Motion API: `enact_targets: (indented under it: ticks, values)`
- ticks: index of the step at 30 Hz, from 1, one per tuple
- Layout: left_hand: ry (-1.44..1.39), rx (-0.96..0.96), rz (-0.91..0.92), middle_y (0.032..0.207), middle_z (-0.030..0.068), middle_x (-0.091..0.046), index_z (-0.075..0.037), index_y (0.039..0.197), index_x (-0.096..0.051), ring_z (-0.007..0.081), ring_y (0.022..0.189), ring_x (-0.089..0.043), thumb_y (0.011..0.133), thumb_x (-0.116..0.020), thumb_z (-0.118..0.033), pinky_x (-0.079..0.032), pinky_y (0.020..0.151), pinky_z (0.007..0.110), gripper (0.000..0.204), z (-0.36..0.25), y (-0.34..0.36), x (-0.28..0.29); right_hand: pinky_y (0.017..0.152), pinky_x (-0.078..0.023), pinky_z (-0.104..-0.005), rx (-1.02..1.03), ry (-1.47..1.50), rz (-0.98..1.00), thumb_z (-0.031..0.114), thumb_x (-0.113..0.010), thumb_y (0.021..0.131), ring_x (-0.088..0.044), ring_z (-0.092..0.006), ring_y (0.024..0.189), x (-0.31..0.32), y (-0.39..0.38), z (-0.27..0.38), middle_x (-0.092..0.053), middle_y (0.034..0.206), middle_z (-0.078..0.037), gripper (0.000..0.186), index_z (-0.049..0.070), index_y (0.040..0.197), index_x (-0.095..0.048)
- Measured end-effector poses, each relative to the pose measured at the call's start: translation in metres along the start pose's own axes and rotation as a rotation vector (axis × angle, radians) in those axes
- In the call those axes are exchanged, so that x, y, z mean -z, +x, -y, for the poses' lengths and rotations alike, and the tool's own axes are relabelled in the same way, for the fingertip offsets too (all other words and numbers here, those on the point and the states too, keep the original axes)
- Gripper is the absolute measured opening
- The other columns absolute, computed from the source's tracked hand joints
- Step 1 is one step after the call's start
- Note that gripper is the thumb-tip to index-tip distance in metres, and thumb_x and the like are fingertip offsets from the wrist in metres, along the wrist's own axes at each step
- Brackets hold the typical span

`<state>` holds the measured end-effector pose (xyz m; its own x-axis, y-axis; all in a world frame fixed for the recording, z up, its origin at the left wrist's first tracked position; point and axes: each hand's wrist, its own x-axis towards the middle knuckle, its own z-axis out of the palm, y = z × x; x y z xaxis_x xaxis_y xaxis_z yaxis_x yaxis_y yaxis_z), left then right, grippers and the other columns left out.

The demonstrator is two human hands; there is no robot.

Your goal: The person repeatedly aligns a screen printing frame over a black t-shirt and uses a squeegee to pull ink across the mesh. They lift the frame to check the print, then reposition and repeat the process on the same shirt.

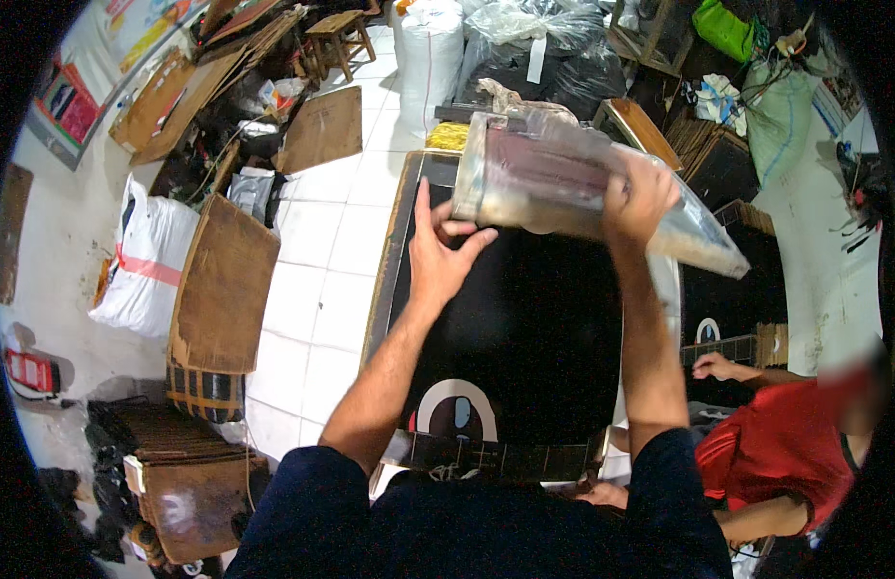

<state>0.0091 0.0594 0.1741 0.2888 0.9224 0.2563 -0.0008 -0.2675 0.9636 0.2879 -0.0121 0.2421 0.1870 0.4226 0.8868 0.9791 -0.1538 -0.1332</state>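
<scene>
A screen printing frame [553, 174] with pale edges and a dark reddish middle is tilted above the far part of a black fabric panel [534, 318], slightly smeared by motion. My right hand [640, 203] is closed on its right part. By its near left corner is my left hand [442, 256], index finger pointing up and thumb stretched out; the fingers are apart, and whether they touch the corner I cannot tell. The black panel lies on a long board and bears a white, brown and blue eye-shaped print [457, 413] at its near end.
To the right, a person in a red shirt [775, 454] reaches over another black-covered board [737, 299]. Brown boards [225, 289] and a white sack [150, 256] stand at left. Filled bags [430, 58] stand beyond the board; pale tiled floor [307, 251] runs alongside.
</scene>
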Motion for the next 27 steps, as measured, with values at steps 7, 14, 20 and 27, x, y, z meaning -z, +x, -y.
enact_targets:
  ticks: [7, 14, 20, 27]
  values:
    - [0.193, 0.455, -0.293, 0.122, 0.0278, -0.066, -0.002, 0.163, -0.001, 0.028, 0.094, -0.07, 0.082, -0.089, -0.021, -0.06, 0.078, 0.037, 0.121, 0.152, -0.08, 0.171, 0.102, -0.037, -0.0489, -0.004, -0.131, 0.045, 0.01, -0.073, 0.08, -0.059, -0.0281, 0.109, -0.018, 0.118, -0.015, -0.067, 0.109, -0.001, 0.043, 0.019, 0.122, -0.069]
    - [0.711, 1.001, 0.078, 0.097, 0.0213, -0.076, -0.012, 0.105, -0.08, 0.0351, 0.094, -0.075, 0.093, -0.071, -0.046, -0.057, 0.086, 0.046, 0.037, 0.323, -0.41, 0.301, 0.097, -0.043, -0.0491, 0.017, -0.218, 0.088, 0.013, -0.073, 0.083, -0.061, -0.0311, 0.108, -0.028, 0.14, -0.029, -0.069, 0.112, -0.004, 0.043, 0.021, 0.125, -0.068]
    - [0.526, 1.061, -0.28, 0.099, 0.0165, -0.078, -0.024, 0.116, -0.08, 0.0339, 0.095, -0.075, 0.091, -0.071, -0.046, -0.058, 0.086, 0.044, 0.035, 0.323, -0.522, 0.278, 0.091, -0.048, -0.0497, -0.019, -0.256, 0.138, 0.019, -0.074, 0.087, -0.064, -0.0378, 0.1, -0.032, 0.149, -0.039, -0.071, 0.103, -0.011, 0.041, 0.023, 0.128, -0.068]
    - [0.923, 1.176, -0.187, 0.113, 0.0118, -0.075, -0.016, 0.125, -0.073, 0.0383, 0.108, -0.068, 0.103, -0.053, -0.047, -0.053, 0.091, 0.055, 0.043, 0.286, -0.513, 0.269, 0.088, -0.052, -0.0471, -0.085, -0.275, 0.17, 0.028, -0.075, 0.092, -0.069, -0.0333, 0.09, -0.042, 0.154, -0.065, -0.068, 0.099, -0.015, 0.046, 0.031, 0.136, -0.063]
